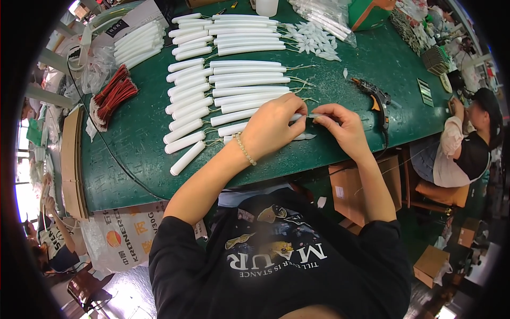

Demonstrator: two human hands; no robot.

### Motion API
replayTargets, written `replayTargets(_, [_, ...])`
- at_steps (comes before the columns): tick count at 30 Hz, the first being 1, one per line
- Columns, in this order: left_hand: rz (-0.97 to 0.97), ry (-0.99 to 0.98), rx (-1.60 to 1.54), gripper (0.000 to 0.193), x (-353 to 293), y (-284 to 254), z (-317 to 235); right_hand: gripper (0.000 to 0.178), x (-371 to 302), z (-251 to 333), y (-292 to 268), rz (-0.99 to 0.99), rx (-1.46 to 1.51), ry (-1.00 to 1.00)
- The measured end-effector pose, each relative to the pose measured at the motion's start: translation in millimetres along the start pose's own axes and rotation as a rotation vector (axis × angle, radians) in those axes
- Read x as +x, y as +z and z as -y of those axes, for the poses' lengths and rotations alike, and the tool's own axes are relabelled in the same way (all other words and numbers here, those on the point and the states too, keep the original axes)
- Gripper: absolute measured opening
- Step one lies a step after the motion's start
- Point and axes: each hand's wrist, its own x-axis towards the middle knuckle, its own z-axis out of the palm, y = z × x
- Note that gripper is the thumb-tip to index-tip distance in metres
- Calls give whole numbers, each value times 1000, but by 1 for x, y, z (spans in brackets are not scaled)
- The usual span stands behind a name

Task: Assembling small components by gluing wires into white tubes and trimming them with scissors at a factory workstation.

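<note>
My left hand (276, 119), a beaded bracelet on its wrist, is closed with a pale tip (296, 117) showing between thumb and forefinger. The rest of that piece is hidden by the hand. Just to the right, my right hand (342, 127) pinches a small pale translucent piece (315, 115), its tip pointing toward the left hand. Under and beyond the left hand lie rows of white candle-like tubes (247, 83) with thin wires at their right ends. Another pale flame-shaped piece (305, 136) rests near the table edge below the hands.
Right of my hands, a hot glue gun (376, 98) lies on the green table (127, 175), its cord running over the near edge. A pile of translucent flame-shaped pieces (316, 40) is at the back. Red wires (116, 95) lie left. A person (467, 138) sits at right.
</note>
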Motion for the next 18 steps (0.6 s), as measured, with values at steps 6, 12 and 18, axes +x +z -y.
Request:
replayTargets(6, [-2,-18,-13,12,1,1,-1,17,1,-1,2,0,-12,5])
replayTargets(12, [14,-14,-3,22,1,0,-4,16,2,-3,2,-9,67,5])
replayTargets(18, [27,0,22,36,1,-1,0,16,3,-7,2,1,106,8])
